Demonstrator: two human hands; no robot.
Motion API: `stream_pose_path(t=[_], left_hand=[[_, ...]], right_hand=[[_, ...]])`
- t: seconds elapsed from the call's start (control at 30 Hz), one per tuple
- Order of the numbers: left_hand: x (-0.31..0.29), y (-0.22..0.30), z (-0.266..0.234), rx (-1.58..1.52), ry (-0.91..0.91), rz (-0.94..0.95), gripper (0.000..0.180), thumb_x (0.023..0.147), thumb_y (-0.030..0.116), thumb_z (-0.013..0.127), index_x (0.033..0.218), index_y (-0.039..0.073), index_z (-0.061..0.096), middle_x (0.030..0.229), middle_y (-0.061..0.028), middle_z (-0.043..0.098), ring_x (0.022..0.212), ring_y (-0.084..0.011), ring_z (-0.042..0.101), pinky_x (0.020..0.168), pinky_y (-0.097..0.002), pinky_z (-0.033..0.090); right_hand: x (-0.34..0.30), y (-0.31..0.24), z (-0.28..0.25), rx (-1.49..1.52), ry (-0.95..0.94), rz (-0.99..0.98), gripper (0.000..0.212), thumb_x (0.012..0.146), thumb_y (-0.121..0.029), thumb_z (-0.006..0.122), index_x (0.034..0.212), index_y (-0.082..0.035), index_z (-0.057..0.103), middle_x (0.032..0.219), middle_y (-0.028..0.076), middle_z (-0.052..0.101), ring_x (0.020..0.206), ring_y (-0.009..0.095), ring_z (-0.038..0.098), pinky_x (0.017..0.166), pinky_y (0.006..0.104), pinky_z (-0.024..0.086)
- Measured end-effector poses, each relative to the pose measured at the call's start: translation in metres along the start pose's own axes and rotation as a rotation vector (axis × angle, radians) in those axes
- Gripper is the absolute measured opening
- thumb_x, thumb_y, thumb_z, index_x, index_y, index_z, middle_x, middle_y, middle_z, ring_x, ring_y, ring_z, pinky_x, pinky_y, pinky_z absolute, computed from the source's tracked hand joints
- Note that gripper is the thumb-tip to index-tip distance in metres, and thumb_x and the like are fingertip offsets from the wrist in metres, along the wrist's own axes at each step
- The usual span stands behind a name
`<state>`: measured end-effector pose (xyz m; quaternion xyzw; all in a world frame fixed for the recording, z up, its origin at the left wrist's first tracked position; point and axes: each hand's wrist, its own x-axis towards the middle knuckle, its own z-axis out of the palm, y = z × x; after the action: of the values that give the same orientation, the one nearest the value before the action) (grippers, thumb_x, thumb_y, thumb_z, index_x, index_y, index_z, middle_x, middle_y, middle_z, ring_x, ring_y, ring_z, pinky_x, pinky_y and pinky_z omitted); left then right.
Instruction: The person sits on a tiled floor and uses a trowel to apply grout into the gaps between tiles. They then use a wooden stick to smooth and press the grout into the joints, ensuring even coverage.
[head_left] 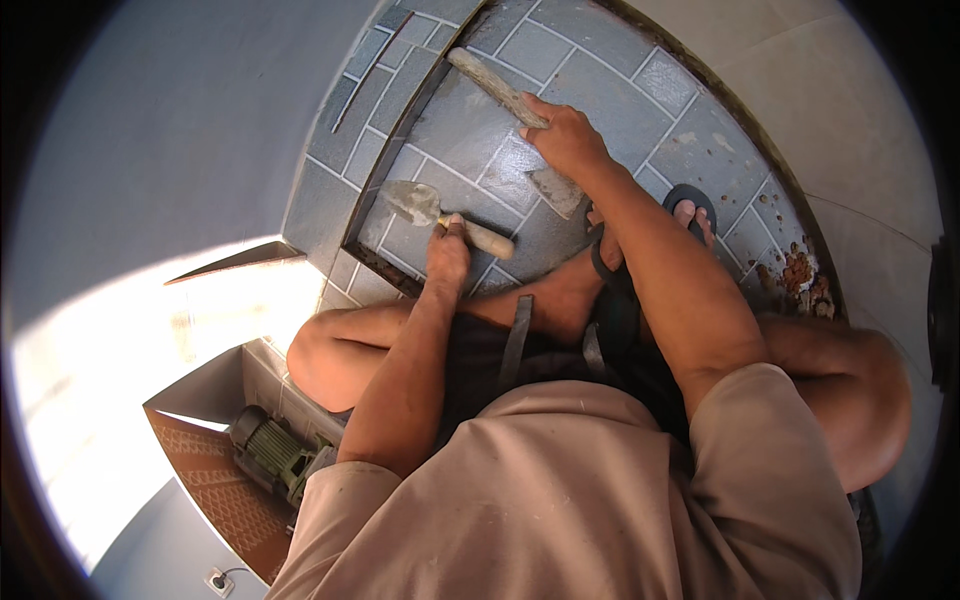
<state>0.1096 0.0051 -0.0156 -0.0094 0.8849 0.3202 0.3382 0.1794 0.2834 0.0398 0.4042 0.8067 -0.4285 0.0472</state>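
Observation:
My left hand (447, 258) is closed around the neck of a pointing trowel (412, 202), just above the tiled floor. The trowel's grey, mortar-stained blade points left and its wooden handle sticks out to the right. Farther off, my right hand (568, 145) grips a worn wooden handle (488, 78) that slants up to the left. Below that hand shows a flat grey metal blade (556, 192), like a hatchet head; where it joins the handle is hidden by my fingers. Grey tiles with pale joints (455, 120) lie under both tools, with a wet shine in places.
A dark raised edge (385, 165) runs along the left of the tiles, and a rim (745, 125) bounds the right. Reddish-brown crumbs (798, 272) lie by that rim. My sandalled foot (690, 212) rests on the tiles. A green motor (270, 445) stands at lower left near a wall socket (218, 581).

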Motion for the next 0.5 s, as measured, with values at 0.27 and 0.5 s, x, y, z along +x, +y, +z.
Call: stream_pose_path(t=[0.27, 0.5], left_hand=[[0.0, -0.002, 0.0, -0.096, 0.002, 0.007, 0.057, 0.107, 0.043, 0.053, 0.123, -0.011, 0.063, 0.121, -0.0328, 0.068, 0.118, -0.0429, 0.063, 0.104, -0.0444, 0.045], [-0.007, 0.009, -0.001, -0.097, -0.009, -0.019, 0.058, 0.107, 0.043, 0.053, 0.127, -0.011, 0.062, 0.121, -0.03, 0.068, 0.116, -0.0388, 0.064, 0.105, -0.0423, 0.045]], right_hand=[[-0.005, 0.001, 0.002, 0.003, 0.021, -0.009, 0.064, 0.096, -0.035, 0.069, 0.157, -0.035, 0.048, 0.142, 0.017, 0.065, 0.131, 0.039, 0.061, 0.11, 0.0458, 0.049], [-0.002, -0.003, -0.003, 0.044, 0.002, 0.058, 0.064, 0.097, -0.036, 0.069, 0.157, -0.034, 0.048, 0.141, 0.018, 0.065, 0.129, 0.038, 0.063, 0.109, 0.0462, 0.049]])
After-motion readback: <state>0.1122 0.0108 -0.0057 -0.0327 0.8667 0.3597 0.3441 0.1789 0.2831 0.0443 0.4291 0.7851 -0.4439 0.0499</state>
